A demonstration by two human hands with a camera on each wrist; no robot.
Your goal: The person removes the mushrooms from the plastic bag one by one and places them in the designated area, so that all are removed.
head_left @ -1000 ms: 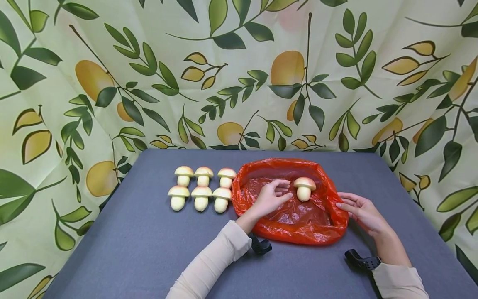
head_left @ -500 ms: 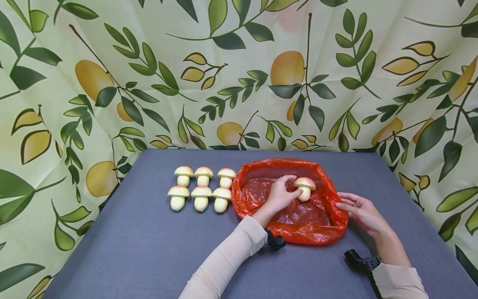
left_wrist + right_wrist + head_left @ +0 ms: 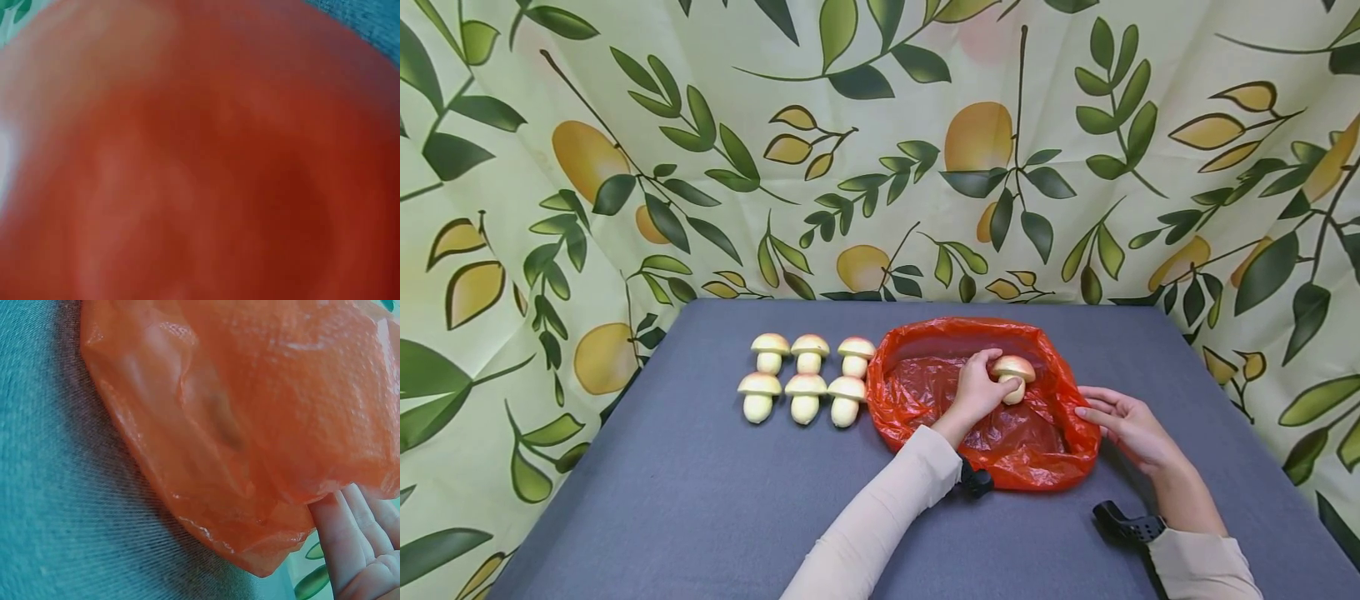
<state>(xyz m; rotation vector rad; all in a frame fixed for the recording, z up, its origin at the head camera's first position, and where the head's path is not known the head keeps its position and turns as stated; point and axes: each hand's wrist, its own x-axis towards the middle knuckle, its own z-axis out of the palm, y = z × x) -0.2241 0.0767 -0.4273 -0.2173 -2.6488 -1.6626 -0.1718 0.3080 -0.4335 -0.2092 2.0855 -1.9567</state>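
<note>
A toy mushroom [image 3: 1013, 368] with a reddish cap and pale stem lies inside the open red plastic bag [image 3: 985, 477]. My left hand [image 3: 976, 395] reaches in over the bag's near rim and pinches this mushroom, thumb across the stem and fingers at the cap's left side. On the bag's right side, my right hand [image 3: 1138, 433] holds the rim, thumb over the edge. The right wrist view shows the fingers [image 3: 337, 537] extended against the bag, their tips hidden by the plastic. Only blurred red plastic [image 3: 200, 187] fills most of the left wrist view.
Several more toy mushrooms [image 3: 806, 398] stand in two rows left of the bag, the nearest ones right beside its wall. Grey cloth [image 3: 662, 500] covers the table. A leaf-and-fruit patterned curtain [image 3: 880, 150] rises behind and along both sides.
My left hand has moved right and slightly up inside the bag, from apart from the mushroom to gripping it. The right hand and bag have stayed in place.
</note>
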